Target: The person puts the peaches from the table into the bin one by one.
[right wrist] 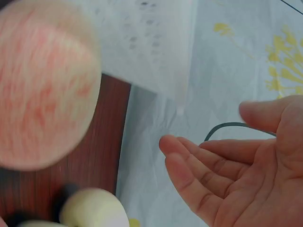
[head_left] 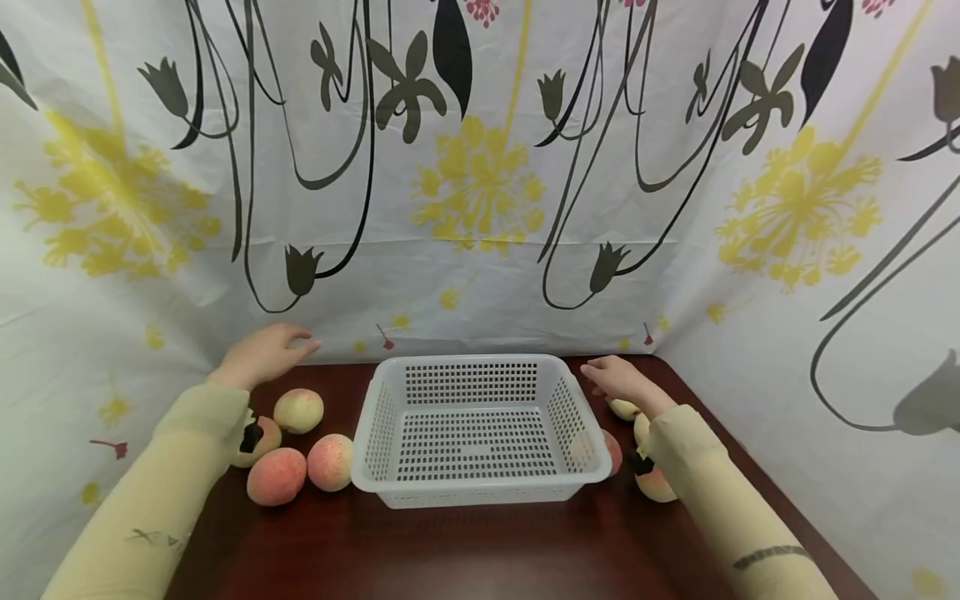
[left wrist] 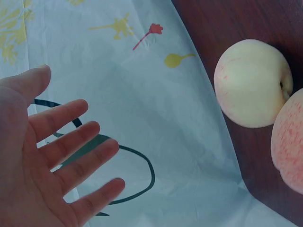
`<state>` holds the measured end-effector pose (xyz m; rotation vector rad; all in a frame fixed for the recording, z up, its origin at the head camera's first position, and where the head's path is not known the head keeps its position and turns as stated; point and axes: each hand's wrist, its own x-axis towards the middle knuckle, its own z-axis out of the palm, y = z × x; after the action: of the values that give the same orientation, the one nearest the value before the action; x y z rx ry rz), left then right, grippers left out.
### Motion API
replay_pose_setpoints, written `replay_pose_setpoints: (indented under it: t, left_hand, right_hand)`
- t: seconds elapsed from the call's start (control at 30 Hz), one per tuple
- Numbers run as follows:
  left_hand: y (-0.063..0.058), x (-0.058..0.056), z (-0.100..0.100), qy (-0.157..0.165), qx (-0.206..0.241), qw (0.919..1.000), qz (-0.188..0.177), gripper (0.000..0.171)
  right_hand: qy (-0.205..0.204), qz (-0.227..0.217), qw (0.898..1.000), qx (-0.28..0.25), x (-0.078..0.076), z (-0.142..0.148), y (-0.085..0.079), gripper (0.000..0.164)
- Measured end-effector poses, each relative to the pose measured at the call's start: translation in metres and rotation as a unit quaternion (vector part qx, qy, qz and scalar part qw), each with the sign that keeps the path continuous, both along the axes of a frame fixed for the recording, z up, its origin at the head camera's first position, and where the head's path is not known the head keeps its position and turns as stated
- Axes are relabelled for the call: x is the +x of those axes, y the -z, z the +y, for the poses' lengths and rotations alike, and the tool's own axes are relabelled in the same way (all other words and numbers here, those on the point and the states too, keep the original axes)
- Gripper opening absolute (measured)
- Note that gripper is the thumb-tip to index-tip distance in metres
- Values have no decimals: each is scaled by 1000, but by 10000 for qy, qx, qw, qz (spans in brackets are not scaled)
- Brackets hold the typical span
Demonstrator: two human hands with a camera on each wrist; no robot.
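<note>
A white plastic basket (head_left: 480, 492) with perforated walls stands in the middle of the dark table, nothing inside it. My left hand (head_left: 262, 354) hovers behind the left peaches, fingers spread and holding nothing in the left wrist view. Nearest to it lies a pale peach (head_left: 298, 411); a redder peach (head_left: 276, 477) and a pink peach (head_left: 330, 462) sit in front. Another peach is partly hidden by the left sleeve. My right hand (head_left: 621, 381) is beside the basket's back right corner, fingers loosely bent around nothing. Below it are several peaches (head_left: 656, 483), partly covered by the sleeve.
A reddish peach (head_left: 612, 452) sits close against the basket's right side. Patterned white sheeting (head_left: 480, 292) hangs behind the table (head_left: 465, 550) and along both sides. The table's wood surface extends in front of the basket.
</note>
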<state>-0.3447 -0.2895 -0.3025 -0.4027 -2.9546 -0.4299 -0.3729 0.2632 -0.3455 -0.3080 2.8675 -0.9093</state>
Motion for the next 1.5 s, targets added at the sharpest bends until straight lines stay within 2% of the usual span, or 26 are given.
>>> replay_pose_setpoints:
  t: [0.1,0.2,0.3,0.4,0.6,0.73,0.83,0.9,1.0,1.07,1.1,1.17,1.2,1.27,1.33,1.4,1.5]
  left_hand:
    - [-4,-1,-2,43,29,10000,58,72]
    - [-7,-3,-4,65,39,10000,29,69]
    - [-9,-6,-6,55,2,10000,-13,66]
    - [-11,-9,-5,19,-20,10000,-40,60]
    - [-11,-24,5,81,-77,9997,-229,51]
    - [-5,-36,10,90,-197,9986,-480,48]
    - [3,-43,13,75,-314,9962,-804,49]
    - [8,-45,16,58,-367,9923,-1180,50]
    - [12,-38,21,-235,-28,9813,-1908,49]
    - [14,-28,25,-629,533,9710,-2246,43]
    - [15,-21,28,-883,936,9629,-2371,40]
    - [14,-10,33,-1362,1451,9482,-2475,32]
    - [16,-9,35,-1406,1298,9508,-2436,33]
    - [19,-9,36,-1516,720,9556,-2424,39]
    - [25,-15,33,-1464,-232,9590,-2415,45]
    - [32,-19,28,-1313,-1078,9577,-2322,53]
    - [41,-14,22,-1545,-1165,9524,-2354,46]
  right_hand:
    - [157,-168,9980,-581,3,-1,4,47]
    - [182,-248,9964,-789,7,-1,9,44]
    - [139,-195,9964,-816,10,0,16,43]
    - [7,36,9977,-678,14,0,20,41]
    - [-90,478,9972,-563,26,3,23,33]
    - [-42,584,9967,-569,34,3,22,31]
    - [56,449,9965,-700,39,3,22,32]
    - [134,286,9961,-823,41,2,21,34]
    - [268,90,9951,-948,43,0,21,36]
    - [319,64,9946,-986,45,-2,21,36]
    - [340,80,9945,-984,46,-2,21,36]
    - [367,139,9943,-996,49,-3,23,35]
    - [383,152,9942,-992,51,-4,24,35]
    - [408,159,9941,-994,54,-6,26,35]
    - [329,143,9946,-978,56,-8,29,36]
    - [236,48,9951,-957,57,-11,30,37]
    - [91,-105,9945,-1036,59,-14,30,43]
